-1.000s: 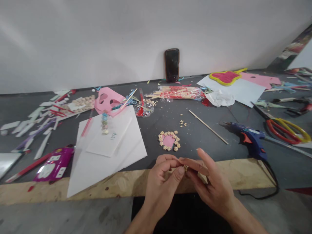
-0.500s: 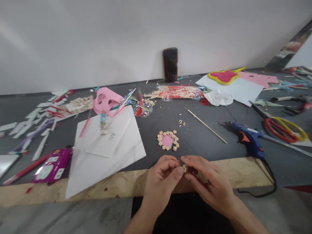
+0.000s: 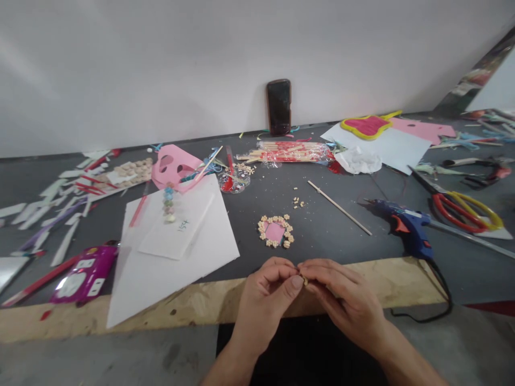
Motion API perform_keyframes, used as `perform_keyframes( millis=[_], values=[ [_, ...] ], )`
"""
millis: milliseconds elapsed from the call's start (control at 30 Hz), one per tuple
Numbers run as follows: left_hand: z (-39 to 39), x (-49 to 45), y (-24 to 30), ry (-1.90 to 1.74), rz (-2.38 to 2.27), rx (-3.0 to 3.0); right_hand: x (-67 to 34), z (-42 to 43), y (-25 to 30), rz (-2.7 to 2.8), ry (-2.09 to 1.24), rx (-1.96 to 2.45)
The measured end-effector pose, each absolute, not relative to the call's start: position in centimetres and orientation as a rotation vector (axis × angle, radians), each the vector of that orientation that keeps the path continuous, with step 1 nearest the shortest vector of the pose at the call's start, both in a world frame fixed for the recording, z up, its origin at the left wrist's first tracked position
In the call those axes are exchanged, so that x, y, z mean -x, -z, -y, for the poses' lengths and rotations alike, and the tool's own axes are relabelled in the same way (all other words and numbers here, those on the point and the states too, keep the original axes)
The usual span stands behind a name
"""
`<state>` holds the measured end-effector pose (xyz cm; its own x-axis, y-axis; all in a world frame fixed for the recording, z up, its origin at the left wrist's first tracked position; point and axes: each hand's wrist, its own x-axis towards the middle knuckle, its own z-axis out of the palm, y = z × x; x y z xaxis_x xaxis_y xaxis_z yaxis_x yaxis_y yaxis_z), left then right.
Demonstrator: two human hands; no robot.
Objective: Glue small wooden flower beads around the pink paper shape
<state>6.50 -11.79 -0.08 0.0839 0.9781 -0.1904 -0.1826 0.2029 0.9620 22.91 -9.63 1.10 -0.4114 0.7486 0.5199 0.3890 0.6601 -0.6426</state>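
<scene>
My left hand [image 3: 267, 297] and my right hand [image 3: 341, 292] meet above the plywood front edge of the table. Their fingertips pinch a small beige bead [image 3: 305, 281], which is mostly hidden by my fingers. Straight ahead of my hands, on the dark tabletop, lies a ring of similar beads around a piece of pink paper [image 3: 276, 231]. The ring is not touching either hand. A few loose beads [image 3: 298, 202] lie farther back.
A blue hot glue gun [image 3: 410, 230] with a black cord lies to the right, near red-and-yellow-handled scissors [image 3: 458, 212]. White paper sheets [image 3: 189, 241] lie to the left, beside a magenta package [image 3: 86, 274]. A wooden stick [image 3: 340, 207] and craft scraps lie behind.
The fingers of my right hand have closed in from spread apart and now press against the bead with my left hand. The whole scene has shifted slightly left in view.
</scene>
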Motion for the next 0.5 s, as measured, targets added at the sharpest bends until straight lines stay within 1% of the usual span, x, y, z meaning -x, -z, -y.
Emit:
perform_keyframes(
  millis=[500],
  values=[
    [11.64, -6.38, -0.07, -1.077, -1.104, -0.966, -22.88, 9.61, -1.10, 2.042, -0.553, 0.888]
  ],
)
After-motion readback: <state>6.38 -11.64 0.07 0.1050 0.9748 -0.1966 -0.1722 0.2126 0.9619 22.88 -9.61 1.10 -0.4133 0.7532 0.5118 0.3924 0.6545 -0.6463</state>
